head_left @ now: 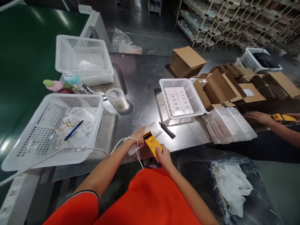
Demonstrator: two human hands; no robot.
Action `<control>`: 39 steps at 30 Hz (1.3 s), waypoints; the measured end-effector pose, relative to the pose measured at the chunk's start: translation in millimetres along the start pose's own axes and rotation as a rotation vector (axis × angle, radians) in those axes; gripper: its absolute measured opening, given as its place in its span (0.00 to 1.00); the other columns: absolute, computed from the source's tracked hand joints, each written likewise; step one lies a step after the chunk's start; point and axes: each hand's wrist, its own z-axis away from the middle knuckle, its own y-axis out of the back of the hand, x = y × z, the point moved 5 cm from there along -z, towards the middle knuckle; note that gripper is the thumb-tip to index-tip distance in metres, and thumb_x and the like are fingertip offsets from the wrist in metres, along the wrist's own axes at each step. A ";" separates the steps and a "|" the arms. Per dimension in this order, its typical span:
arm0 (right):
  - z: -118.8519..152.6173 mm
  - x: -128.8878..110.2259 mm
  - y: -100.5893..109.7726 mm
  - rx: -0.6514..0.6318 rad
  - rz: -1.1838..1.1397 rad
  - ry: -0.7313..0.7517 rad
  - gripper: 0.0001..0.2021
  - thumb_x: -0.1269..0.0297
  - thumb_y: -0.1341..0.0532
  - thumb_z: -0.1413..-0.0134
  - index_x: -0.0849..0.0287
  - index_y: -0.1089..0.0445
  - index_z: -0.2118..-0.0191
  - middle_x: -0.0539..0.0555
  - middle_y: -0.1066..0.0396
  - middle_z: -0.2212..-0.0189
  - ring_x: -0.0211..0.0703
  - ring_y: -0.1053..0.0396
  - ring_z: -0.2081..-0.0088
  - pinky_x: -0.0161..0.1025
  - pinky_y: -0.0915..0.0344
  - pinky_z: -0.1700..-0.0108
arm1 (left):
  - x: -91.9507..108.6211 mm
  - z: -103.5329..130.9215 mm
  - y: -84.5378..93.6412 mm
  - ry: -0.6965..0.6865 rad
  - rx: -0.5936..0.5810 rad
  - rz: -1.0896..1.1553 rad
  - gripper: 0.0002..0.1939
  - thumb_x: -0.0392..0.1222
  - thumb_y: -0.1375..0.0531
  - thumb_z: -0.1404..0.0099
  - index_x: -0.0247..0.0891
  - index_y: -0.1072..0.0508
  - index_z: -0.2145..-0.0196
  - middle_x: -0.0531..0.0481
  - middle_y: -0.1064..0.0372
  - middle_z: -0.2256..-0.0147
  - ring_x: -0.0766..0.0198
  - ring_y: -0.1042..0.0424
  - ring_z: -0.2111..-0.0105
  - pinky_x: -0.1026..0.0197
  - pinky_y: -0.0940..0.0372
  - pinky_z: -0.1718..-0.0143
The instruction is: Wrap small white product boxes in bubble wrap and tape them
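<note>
My right hand [165, 156] is wrapped round a yellow handheld device [152, 143] with a black head, which looks like a scanner. Its head reaches close to my left hand [139, 135]. That hand holds a clear bubble-wrap bag [154, 128] at the table's front edge; the bag shows on both sides of it, and some fingers are hidden. A white cord [117, 144] loops over my left wrist and drops toward my lap. Just right of the bag lies a black box cutter [167, 130].
A white basket [161, 100] holds small white boxes. Cartons [217, 87], flat cardboard [187, 59] and bubble bags [229, 125] stand to the right, near a co-worker's hand [259, 117]. White baskets [98, 125] and a clear tape roll [118, 100] are left. A plastic-lined bin [234, 187] stands below.
</note>
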 end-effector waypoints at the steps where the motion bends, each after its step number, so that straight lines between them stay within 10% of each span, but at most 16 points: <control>1: 0.2 0.4 -0.7 -0.003 -0.001 0.002 0.17 0.46 0.51 0.40 0.54 0.38 0.68 0.50 0.33 0.75 0.43 0.35 0.72 0.36 0.44 0.71 | -1.5 2.5 -3.3 0.005 -0.004 0.013 0.62 0.36 0.28 0.59 0.27 0.50 0.29 0.25 0.49 0.30 0.42 0.44 0.31 0.53 0.47 0.31; 18: 53.4 37.2 25.6 -0.043 0.009 -0.096 0.16 0.51 0.47 0.38 0.57 0.32 0.68 0.51 0.29 0.75 0.42 0.34 0.72 0.34 0.44 0.71 | -5.0 12.5 -5.4 0.035 -0.055 -0.054 0.67 0.44 0.27 0.56 0.23 0.60 0.28 0.24 0.59 0.27 0.42 0.53 0.28 0.51 0.51 0.30; 28: -15.4 -44.8 21.3 -0.077 0.352 -0.359 0.23 0.52 0.47 0.31 0.67 0.23 0.56 0.65 0.23 0.60 0.51 0.25 0.58 0.37 0.40 0.64 | -3.2 4.7 1.7 0.040 -0.140 -0.157 0.60 0.39 0.30 0.54 0.20 0.54 0.30 0.24 0.56 0.28 0.43 0.52 0.28 0.54 0.49 0.31; 34: 20.9 -6.4 80.4 0.053 0.405 -0.328 0.22 0.49 0.46 0.33 0.61 0.24 0.64 0.61 0.22 0.65 0.47 0.27 0.64 0.36 0.45 0.69 | 18.8 11.8 -1.0 0.209 -0.027 -0.263 0.55 0.59 0.35 0.45 0.30 0.51 0.29 0.24 0.54 0.28 0.34 0.51 0.29 0.31 0.50 0.33; 39: 24.8 44.4 146.7 0.206 0.582 -0.285 0.17 0.51 0.45 0.32 0.61 0.28 0.55 0.60 0.23 0.63 0.48 0.27 0.64 0.37 0.43 0.65 | 54.2 27.1 -14.7 0.363 0.147 -0.437 0.56 0.52 0.33 0.47 0.22 0.52 0.30 0.21 0.41 0.36 0.35 0.36 0.39 0.33 0.43 0.38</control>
